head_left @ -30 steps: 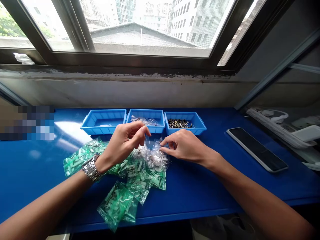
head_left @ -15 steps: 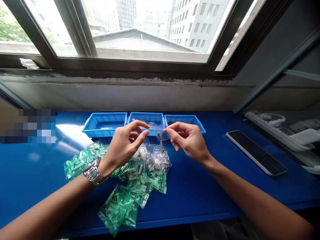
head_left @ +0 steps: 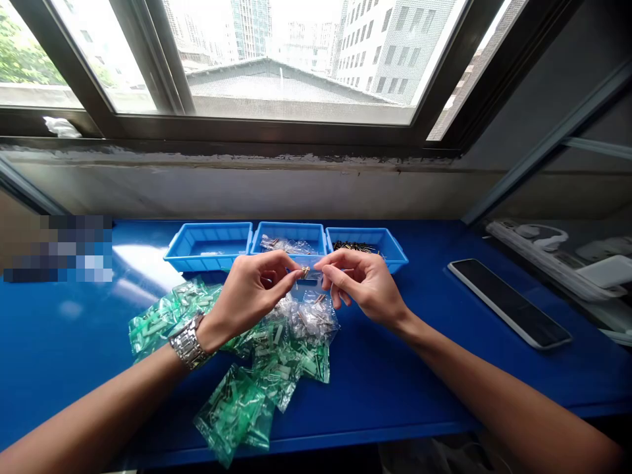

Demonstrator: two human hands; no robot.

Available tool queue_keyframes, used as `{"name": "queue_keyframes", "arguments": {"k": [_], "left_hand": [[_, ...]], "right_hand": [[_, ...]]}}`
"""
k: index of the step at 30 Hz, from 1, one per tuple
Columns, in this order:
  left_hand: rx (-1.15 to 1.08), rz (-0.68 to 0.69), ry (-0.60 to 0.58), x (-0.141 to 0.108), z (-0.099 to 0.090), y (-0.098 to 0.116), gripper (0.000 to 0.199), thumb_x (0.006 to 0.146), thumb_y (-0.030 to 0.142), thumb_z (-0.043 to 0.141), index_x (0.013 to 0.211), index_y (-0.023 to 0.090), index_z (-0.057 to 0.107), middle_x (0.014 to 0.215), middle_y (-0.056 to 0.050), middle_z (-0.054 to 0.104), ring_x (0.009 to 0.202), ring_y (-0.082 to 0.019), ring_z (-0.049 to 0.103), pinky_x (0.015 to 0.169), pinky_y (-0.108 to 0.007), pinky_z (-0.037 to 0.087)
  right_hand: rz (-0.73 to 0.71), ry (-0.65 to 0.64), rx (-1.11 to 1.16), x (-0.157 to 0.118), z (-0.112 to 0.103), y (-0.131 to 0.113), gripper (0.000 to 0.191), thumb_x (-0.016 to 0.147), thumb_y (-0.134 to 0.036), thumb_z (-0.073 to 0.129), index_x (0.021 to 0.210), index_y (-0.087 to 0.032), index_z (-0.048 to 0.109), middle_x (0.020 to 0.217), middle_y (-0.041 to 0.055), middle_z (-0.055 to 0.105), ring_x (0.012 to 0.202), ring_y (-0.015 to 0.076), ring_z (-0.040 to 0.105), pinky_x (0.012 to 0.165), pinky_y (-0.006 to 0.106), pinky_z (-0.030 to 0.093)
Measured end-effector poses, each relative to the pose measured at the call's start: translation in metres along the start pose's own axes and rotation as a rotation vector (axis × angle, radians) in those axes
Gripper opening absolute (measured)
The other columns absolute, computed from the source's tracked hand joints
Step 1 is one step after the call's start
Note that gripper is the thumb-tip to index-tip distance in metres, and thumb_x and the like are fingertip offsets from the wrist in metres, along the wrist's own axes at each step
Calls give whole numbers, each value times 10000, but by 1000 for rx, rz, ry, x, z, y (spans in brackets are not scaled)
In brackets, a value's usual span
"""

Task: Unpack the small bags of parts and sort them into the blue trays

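Note:
Between both hands is a small clear plastic bag with a few brass-coloured screw-like pieces inside. My left hand, with a metal watch on its wrist, pinches the bag's left side between thumb and fingertips. My right hand is closed in a pinch at the bag's right edge, its other fingers curled loosely. Just below the hands, a pile of clear bags of small metal pieces rests beside green-tinted bags of parts. The fingertips partly hide the held bag.
Three blue trays stand in a row under the window: the left tray has a few clear bits, the middle tray clear bags, the right tray dark, long screw-like pieces. A phone lies on the blue table at the right.
My left thumb and fingers have closed on the bag, which has moved slightly left and down. My right hand has shifted left with it, bringing the hands closer together.

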State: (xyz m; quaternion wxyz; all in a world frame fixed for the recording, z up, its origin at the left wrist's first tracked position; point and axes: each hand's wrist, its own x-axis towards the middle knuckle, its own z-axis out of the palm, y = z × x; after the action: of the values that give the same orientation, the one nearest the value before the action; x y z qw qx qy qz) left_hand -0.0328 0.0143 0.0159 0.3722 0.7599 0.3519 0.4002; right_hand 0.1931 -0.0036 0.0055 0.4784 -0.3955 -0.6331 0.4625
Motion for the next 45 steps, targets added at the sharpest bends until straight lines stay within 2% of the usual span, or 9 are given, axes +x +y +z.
{"name": "queue_keyframes", "arguments": {"k": [7, 12, 15, 23, 29, 35, 40, 42, 45], "left_hand": [[49, 38, 22, 0, 0, -1, 175, 975, 301, 726, 896, 152, 775, 602, 10, 641, 455, -81, 518, 392, -187, 424], [140, 204, 126, -2, 2, -3, 100, 974, 203, 732, 1065, 178, 764, 820, -18, 790, 700, -131, 755, 584, -200, 610], [245, 355, 198, -3, 2, -4, 141, 968, 132, 727, 1100, 180, 744, 1013, -37, 827, 878, -148, 799, 697, -208, 643], [345, 507, 281, -3, 2, -2, 221, 955, 84, 740, 1148, 189, 724, 1133, -42, 826, 949, -163, 810, 790, -239, 660], [386, 498, 289, -5, 1, -1, 184, 971, 101, 731, 1125, 202, 720, 1212, -40, 810, 1151, -203, 774, 1021, -323, 620], [409, 509, 299, -5, -1, -3, 180, 963, 95, 742, 1114, 191, 723, 1098, -33, 826, 942, -148, 794, 851, -246, 632], [374, 491, 276, -5, -1, -3, 121, 970, 113, 734, 1071, 180, 736, 1020, -32, 823, 861, -136, 776, 812, -242, 621], [286, 430, 241, -4, -1, -1, 62, 966, 132, 741, 1016, 169, 745, 940, -31, 816, 817, -138, 771, 772, -237, 621], [50, 194, 129, -2, -1, 4, 83, 964, 217, 754, 917, 149, 738, 774, -25, 771, 659, -131, 736, 618, -214, 606]], "right_hand": [[-40, 8, -7, 0, 2, 1, 185, 973, -349, 752, 964, -168, 791, 596, -20, 701, 412, 91, 613, 404, 198, 483], [-173, 83, -96, -4, 4, 1, 116, 961, -261, 753, 1025, -185, 814, 948, 57, 828, 676, 171, 799, 515, 236, 599], [-293, 146, -221, -7, 5, -2, 192, 955, -173, 730, 1123, -208, 815, 1089, 60, 834, 842, 203, 825, 652, 285, 668], [-449, 227, -356, -11, 8, -4, 287, 945, -131, 735, 1194, -252, 809, 1145, 29, 829, 1024, 239, 809, 808, 350, 692], [-436, 216, -414, -13, 8, -6, 290, 963, -166, 716, 1214, -281, 808, 1170, 34, 820, 1062, 279, 801, 827, 407, 703], [-447, 215, -406, -14, 9, -7, 297, 958, -158, 729, 1217, -281, 808, 1162, 31, 822, 1032, 263, 810, 818, 383, 700], [-432, 230, -398, -13, 8, -7, 218, 958, -193, 733, 1141, -258, 833, 1115, 47, 833, 996, 270, 815, 811, 396, 696], [-404, 227, -369, -13, 9, -7, 145, 957, -232, 746, 1064, -233, 843, 1009, 56, 847, 885, 257, 822, 757, 384, 690], [-293, 206, -304, -11, 11, -9, 121, 956, -293, 751, 951, -196, 822, 764, 40, 805, 606, 192, 750, 606, 332, 635]]}}
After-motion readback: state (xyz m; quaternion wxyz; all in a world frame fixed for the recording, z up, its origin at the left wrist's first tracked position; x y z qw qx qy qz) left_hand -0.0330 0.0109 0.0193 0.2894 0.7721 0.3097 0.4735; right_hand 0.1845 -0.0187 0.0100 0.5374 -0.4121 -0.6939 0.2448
